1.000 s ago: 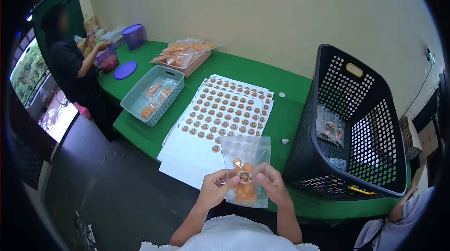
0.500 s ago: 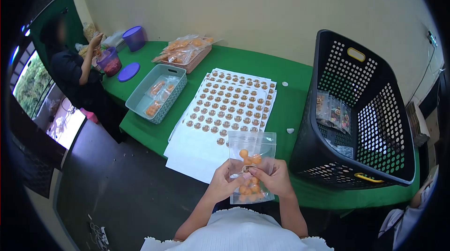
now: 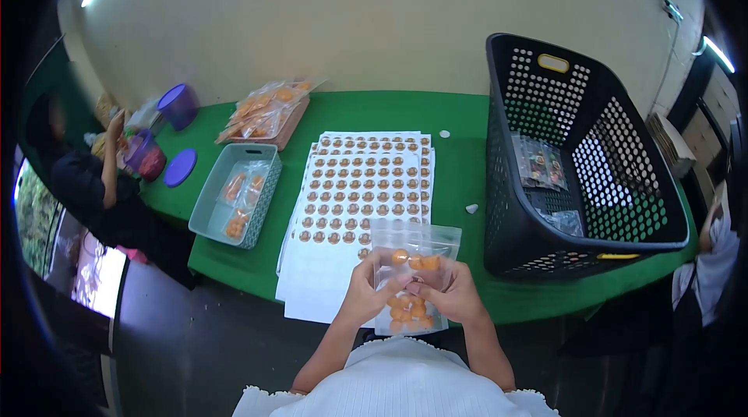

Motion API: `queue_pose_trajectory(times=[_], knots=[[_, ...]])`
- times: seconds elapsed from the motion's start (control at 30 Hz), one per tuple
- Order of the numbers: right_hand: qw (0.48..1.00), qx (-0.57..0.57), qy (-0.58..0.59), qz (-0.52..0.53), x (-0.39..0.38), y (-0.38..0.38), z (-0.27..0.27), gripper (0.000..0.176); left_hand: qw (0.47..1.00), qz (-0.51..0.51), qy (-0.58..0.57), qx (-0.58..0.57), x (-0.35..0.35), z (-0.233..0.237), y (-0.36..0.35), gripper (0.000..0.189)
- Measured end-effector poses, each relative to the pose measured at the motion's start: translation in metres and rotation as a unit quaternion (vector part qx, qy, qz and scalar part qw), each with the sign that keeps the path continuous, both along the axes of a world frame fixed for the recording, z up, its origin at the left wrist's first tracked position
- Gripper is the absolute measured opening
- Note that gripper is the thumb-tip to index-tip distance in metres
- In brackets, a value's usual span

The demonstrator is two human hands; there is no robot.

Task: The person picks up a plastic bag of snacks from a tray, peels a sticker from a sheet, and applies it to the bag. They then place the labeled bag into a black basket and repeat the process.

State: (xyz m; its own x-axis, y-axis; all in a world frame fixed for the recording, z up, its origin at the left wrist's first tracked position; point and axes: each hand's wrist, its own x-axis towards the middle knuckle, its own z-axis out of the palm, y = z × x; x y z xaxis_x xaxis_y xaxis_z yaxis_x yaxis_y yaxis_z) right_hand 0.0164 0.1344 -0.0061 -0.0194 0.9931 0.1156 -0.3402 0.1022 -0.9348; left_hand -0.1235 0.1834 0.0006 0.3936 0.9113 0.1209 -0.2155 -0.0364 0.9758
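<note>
A clear zip pouch (image 3: 417, 239) of round orange snacks hangs upright in front of my chest. My left hand (image 3: 365, 292) grips its left side, and my right hand (image 3: 457, 294) grips the right. Both thumbs press together on the middle of the pouch front, covering the spot there. Just beyond the hands lie stacked white sheets (image 3: 315, 288) of round brown stickers, with gaps in the rows nearest me. The pouch overlaps the sheets' near right corner in view.
Left of the sheets stands a pale green basket (image 3: 204, 213) with snack pouches; a pinkish basket (image 3: 288, 130) behind holds more. A large black perforated basket (image 3: 510, 249) with packets stands right. A co-worker (image 3: 86, 183) works at far left near purple tubs (image 3: 178, 107). Another person's sleeve (image 3: 705, 277) shows right.
My view has turned and levelled, so the table sits differently in it. My thumbs now cover the round sticker that showed on the pouch front. Both hands keep their hold.
</note>
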Motion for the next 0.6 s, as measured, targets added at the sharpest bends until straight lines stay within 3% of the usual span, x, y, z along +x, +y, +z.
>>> queue_pose_trajectory(times=[0.03,0.13,0.17,0.27,0.4,0.47,0.5,0.53,0.6], knots=[[0.999,-0.017,-0.031,-0.001,-0.001,-0.003,0.001,0.026,0.998,0.024,-0.046,0.028,0.000,0.002,0.004,0.020],[0.997,-0.030,-0.060,-0.024,-0.007,-0.007,-0.006,0.027,0.992,-0.026,-0.122,-0.006,-0.004,0.004,0.018,0.018],[0.997,-0.027,-0.058,-0.034,-0.010,-0.008,-0.008,0.027,0.997,-0.041,-0.063,-0.023,-0.011,0.000,0.023,0.016],[0.983,0.028,-0.139,-0.119,-0.017,-0.011,-0.002,0.031,0.995,-0.050,-0.086,0.008,-0.010,0.003,0.024,0.012],[0.969,0.075,-0.048,-0.232,-0.021,-0.012,0.009,0.033,0.991,-0.111,-0.056,0.053,-0.014,0.002,0.024,0.008],[0.959,0.075,-0.171,-0.214,-0.017,-0.017,0.012,0.027,0.991,-0.123,-0.032,0.045,-0.014,0.002,0.019,0.006],[0.954,0.064,-0.192,-0.219,-0.016,-0.018,0.006,0.014,0.990,-0.125,-0.016,0.067,-0.016,-0.010,0.020,0.005],[0.949,0.063,-0.200,-0.234,-0.016,-0.021,0.007,0.014,0.988,-0.140,-0.025,0.068,-0.017,-0.012,0.020,0.005],[0.900,0.127,-0.309,-0.281,-0.021,-0.023,0.011,0.006,0.970,-0.168,0.008,0.178,-0.019,-0.009,0.019,0.005]])
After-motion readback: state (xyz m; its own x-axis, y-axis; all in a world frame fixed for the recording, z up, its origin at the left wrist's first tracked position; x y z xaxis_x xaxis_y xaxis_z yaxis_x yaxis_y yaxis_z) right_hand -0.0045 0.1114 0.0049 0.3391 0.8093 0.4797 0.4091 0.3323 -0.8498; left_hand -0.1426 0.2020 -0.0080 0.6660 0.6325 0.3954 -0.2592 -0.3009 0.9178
